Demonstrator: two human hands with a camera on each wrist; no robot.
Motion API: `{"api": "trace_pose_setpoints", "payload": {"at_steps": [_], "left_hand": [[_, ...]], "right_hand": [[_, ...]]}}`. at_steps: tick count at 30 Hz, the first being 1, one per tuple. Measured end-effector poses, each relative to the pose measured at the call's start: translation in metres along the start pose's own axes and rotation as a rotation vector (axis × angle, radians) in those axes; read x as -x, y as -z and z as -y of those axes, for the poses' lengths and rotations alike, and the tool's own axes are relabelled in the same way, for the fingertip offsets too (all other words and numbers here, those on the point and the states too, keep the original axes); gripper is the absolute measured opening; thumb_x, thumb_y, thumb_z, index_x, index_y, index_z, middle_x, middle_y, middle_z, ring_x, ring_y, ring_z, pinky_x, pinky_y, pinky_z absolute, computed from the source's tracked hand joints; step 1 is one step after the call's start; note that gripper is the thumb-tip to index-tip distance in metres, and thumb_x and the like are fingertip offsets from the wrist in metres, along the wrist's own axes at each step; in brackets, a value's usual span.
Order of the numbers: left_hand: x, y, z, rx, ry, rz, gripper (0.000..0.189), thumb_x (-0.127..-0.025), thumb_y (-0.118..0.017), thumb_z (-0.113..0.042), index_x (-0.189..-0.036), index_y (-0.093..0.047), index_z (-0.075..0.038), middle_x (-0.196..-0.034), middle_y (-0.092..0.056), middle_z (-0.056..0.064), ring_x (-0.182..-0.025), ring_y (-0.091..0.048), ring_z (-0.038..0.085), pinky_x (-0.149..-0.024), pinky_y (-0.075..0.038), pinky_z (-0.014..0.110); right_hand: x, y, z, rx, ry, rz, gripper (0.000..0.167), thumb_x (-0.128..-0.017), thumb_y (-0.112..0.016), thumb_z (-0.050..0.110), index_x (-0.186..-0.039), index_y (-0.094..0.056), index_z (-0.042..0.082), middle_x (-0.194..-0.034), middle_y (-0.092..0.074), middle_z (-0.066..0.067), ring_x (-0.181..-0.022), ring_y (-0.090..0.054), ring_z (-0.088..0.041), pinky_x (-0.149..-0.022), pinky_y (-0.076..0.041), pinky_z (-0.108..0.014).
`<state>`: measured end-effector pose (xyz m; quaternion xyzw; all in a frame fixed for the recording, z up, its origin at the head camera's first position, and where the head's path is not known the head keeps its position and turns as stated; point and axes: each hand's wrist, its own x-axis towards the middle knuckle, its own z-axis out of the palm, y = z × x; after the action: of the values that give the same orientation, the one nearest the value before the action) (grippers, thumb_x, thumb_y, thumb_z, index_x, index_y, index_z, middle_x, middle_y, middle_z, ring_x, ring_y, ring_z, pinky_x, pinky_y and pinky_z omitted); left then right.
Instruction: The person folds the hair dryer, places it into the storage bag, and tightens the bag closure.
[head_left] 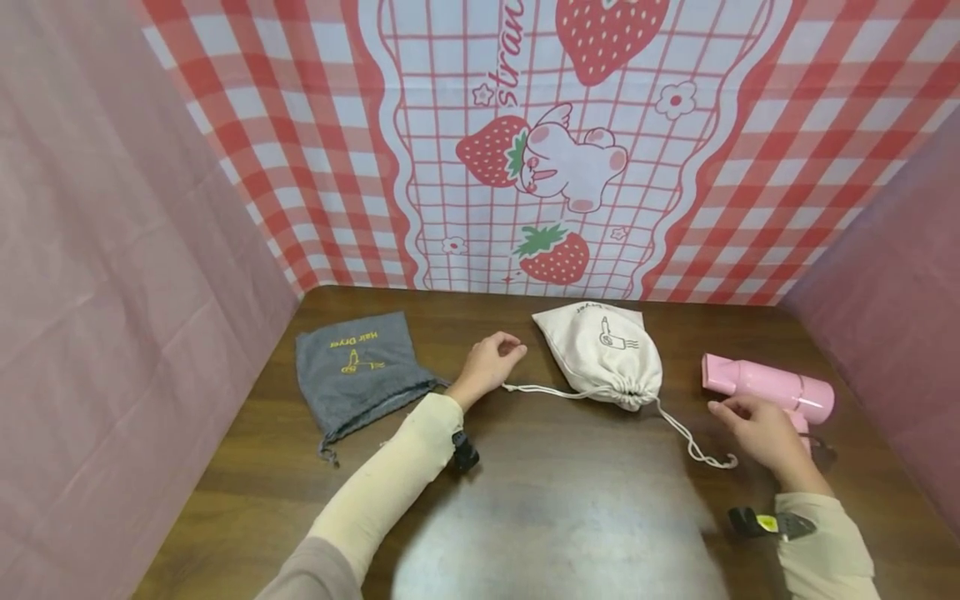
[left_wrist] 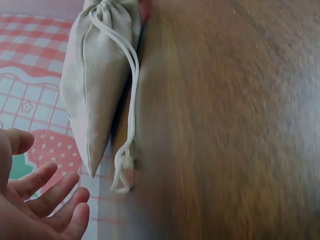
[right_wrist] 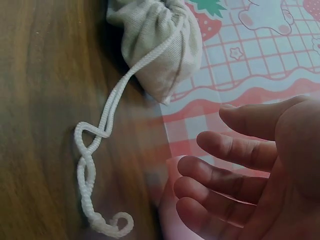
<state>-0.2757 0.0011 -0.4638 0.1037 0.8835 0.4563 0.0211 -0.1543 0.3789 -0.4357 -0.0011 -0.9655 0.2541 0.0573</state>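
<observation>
Head view, clocked about the white pouch: showed at nine o'clock a grey pouch, flat, judged light and limp, best pinched by an edge. Nearer on that bearing, showed the left hand, relaxed, holding nothing. At centre, showed the white pouch gathered at its neck, trailing light cords on both sides, judged soft outside, perhaps firmer and heavier within (contents hidden), best held round its body. Toward four o'clock, showed the right hand, relaxed, holding nothing, not clearly in contact with a pink hair dryer at three o'clock, judged rigid and smooth, best taken by the barrel. Read yellow "Hair Dryer" on the grey pouch, "stran" on the backdrop toward eleven o'clock, and partial "Dryer" on the white pouch.
</observation>
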Motion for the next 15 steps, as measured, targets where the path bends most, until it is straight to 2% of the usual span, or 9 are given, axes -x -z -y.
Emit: {"api": "trace_pose_setpoints", "payload": {"at_steps": [4, 7, 11, 13, 15], "left_hand": [[-0.002, -0.005, -0.008, -0.001, -0.035, -0.009, 0.028, -0.096, -0.059, -0.030, -0.115, -0.067, -0.010, -0.113, -0.070, 0.008, -0.107, -0.064, 0.023, -0.095, -0.049, 0.038], [-0.006, -0.009, -0.019, -0.022, -0.078, -0.012, 0.027, -0.096, -0.059, -0.030, -0.113, -0.067, -0.011, -0.111, -0.070, 0.007, -0.105, -0.064, 0.021, -0.094, -0.049, 0.036], [-0.012, -0.017, -0.037, -0.070, -0.149, 0.003, 0.029, -0.096, -0.059, -0.031, -0.115, -0.066, -0.012, -0.110, -0.070, 0.006, -0.104, -0.064, 0.020, -0.092, -0.049, 0.033], [-0.015, -0.022, -0.047, -0.098, -0.184, 0.016, 0.030, -0.096, -0.058, -0.032, -0.117, -0.066, -0.012, -0.114, -0.070, 0.005, -0.107, -0.064, 0.020, -0.093, -0.049, 0.032], [-0.016, -0.026, -0.055, -0.124, -0.216, 0.039, 0.033, -0.096, -0.058, -0.033, -0.120, -0.065, -0.012, -0.119, -0.069, 0.004, -0.113, -0.063, 0.020, -0.096, -0.048, 0.032]], "right_hand": [[-0.002, 0.000, 0.000, 0.005, -0.016, 0.016, 0.036, -0.098, -0.056, 0.027, -0.093, -0.068, -0.007, -0.077, -0.066, -0.017, -0.067, -0.054, -0.020, -0.058, -0.041, -0.030], [0.000, 0.005, -0.003, 0.021, -0.043, -0.001, 0.036, -0.098, -0.056, 0.028, -0.095, -0.069, -0.005, -0.083, -0.068, -0.021, -0.070, -0.057, -0.022, -0.060, -0.040, -0.032], [0.003, 0.012, -0.009, 0.036, -0.058, -0.045, 0.035, -0.098, -0.055, 0.027, -0.095, -0.068, -0.005, -0.083, -0.068, -0.022, -0.070, -0.056, -0.023, -0.059, -0.039, -0.033], [0.004, 0.015, -0.011, 0.045, -0.057, -0.072, 0.034, -0.098, -0.055, 0.026, -0.094, -0.067, -0.006, -0.081, -0.067, -0.022, -0.069, -0.055, -0.024, -0.059, -0.039, -0.033], [0.005, 0.016, -0.013, 0.053, -0.060, -0.100, 0.034, -0.097, -0.056, 0.025, -0.094, -0.066, -0.007, -0.083, -0.067, -0.024, -0.070, -0.058, -0.029, -0.060, -0.040, -0.036]]}}
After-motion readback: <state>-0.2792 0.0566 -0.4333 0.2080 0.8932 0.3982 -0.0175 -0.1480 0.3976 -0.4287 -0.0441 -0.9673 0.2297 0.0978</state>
